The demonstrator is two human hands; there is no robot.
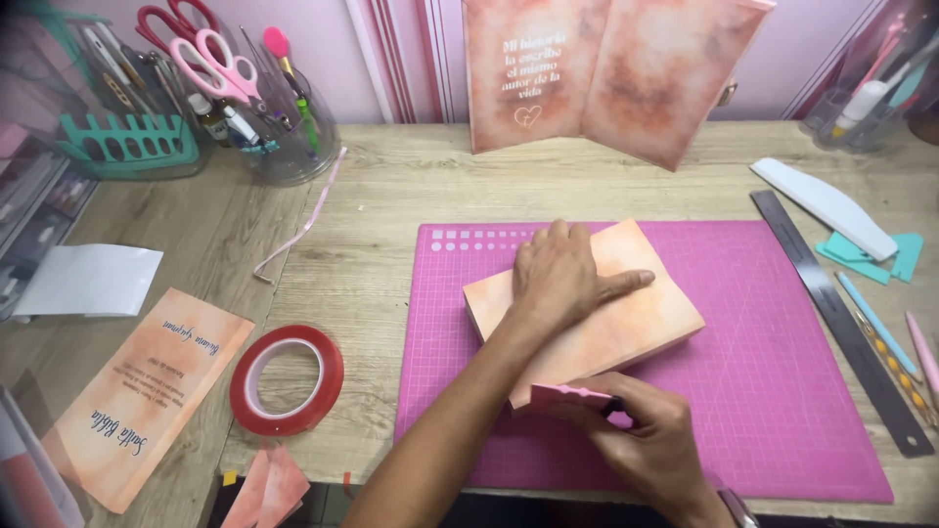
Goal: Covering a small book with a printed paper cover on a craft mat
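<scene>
Fingers [626, 284] of the left hand [558, 279] lay spread flat, steadying the peach block [646, 323] mid-mat [782, 391], while the right hand [650, 440] pinched a pink strip [567, 396] against its near edge.

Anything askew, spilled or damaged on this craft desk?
Nothing spilled or damaged. The peach block lies skewed to the pink cutting mat grid, pressed flat by the left hand. A loose pink ribbon trails beside the tool cup.
</scene>
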